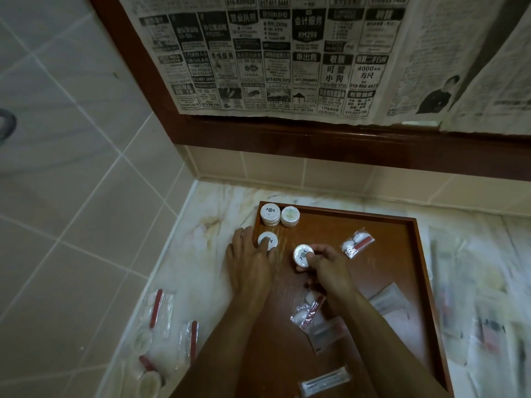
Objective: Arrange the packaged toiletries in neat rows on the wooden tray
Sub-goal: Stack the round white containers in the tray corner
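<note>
Head view: A wooden tray (402,282) is seen lying on a marble desk (201,214) in a tiled corner, below a wood-framed panel covered with newspaper (273,58). Two stacks of round packaged soaps (270,214) and (290,216) are placed side by side in the tray's far left corner. The left hand (250,262) is laid across the tray's left rim with fingers spread and straight; a single round soap (267,240) is pressed under its fingertips, just in front of the stacks. Another round soap (303,255) is pinched by the right hand (327,265) between thumb and curled fingers, near the tray's middle. A clear sachet with white and red contents (357,243) lies to the right of it. A similar sachet (307,311) and flat packets (326,380) lie nearer on the tray. More packets (161,311) are seen, blurred, on the desk left of the tray.
</note>
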